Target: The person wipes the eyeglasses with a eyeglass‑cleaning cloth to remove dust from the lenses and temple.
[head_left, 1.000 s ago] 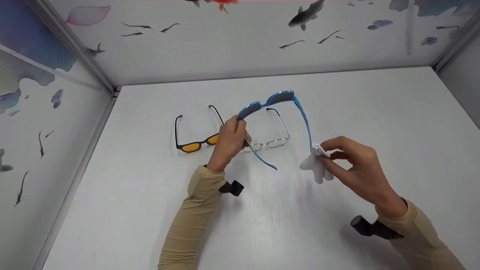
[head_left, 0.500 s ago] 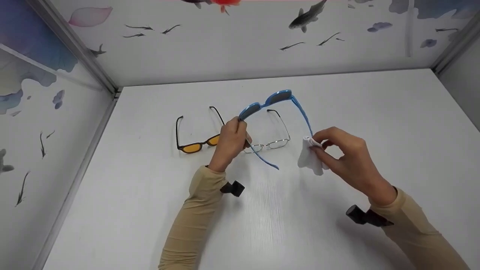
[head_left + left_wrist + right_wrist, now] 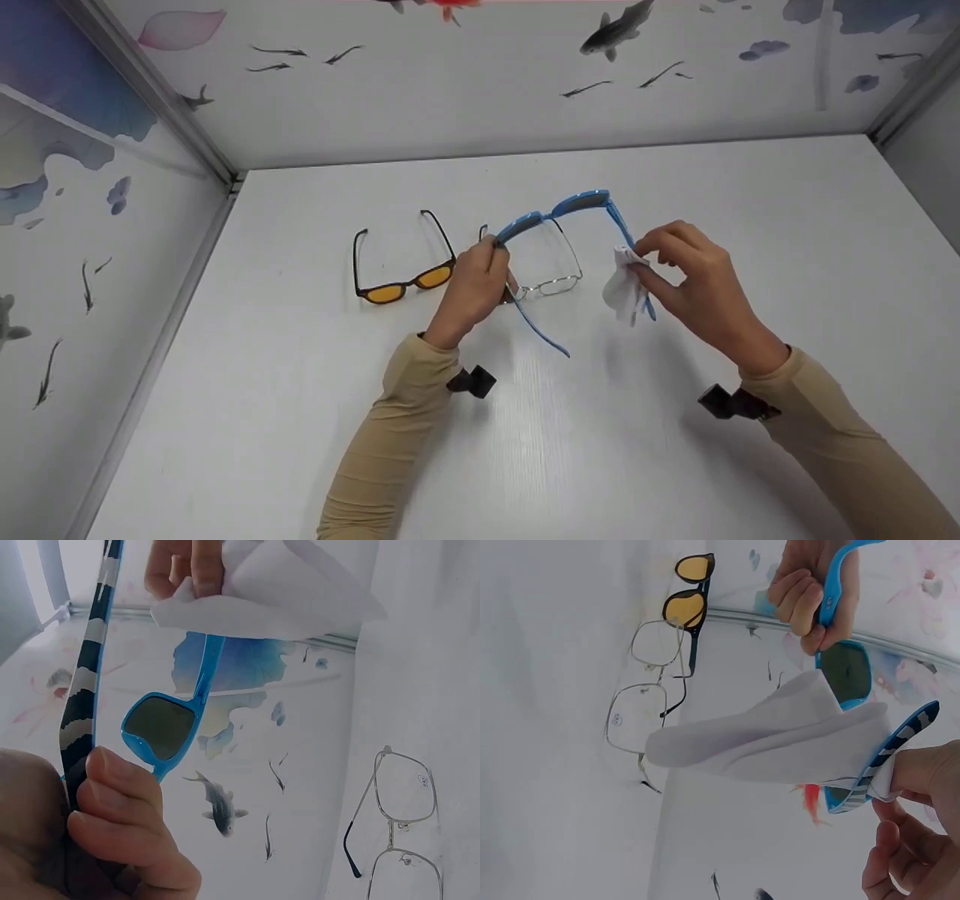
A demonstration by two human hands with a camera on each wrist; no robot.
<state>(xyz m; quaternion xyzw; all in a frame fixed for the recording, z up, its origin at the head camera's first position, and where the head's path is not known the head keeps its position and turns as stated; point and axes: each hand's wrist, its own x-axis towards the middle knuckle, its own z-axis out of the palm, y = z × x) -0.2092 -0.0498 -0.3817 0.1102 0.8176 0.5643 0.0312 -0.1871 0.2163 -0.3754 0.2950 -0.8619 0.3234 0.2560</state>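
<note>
Blue-framed sunglasses with dark lenses are held up above the table. My left hand grips them at the left lens end, by the hinge, and that side's temple hangs down past the fingers. Striped bands show on the temple's outer face in the left wrist view. With thumb and fingers, my right hand pinches a white cloth around the other temple, partway along it. The temple's tip sticks out below the cloth. In the right wrist view, the cloth's loose end spreads away from the fingers.
Black-framed glasses with orange lenses lie on the white table, left of my left hand. Thin metal-framed clear glasses lie behind that hand, partly hidden by it. Printed panels wall the table at the back and left.
My right hand has slid the cloth up the temple toward the hinge, so the tip now shows below. My left hand and the sunglasses have shifted slightly right.
</note>
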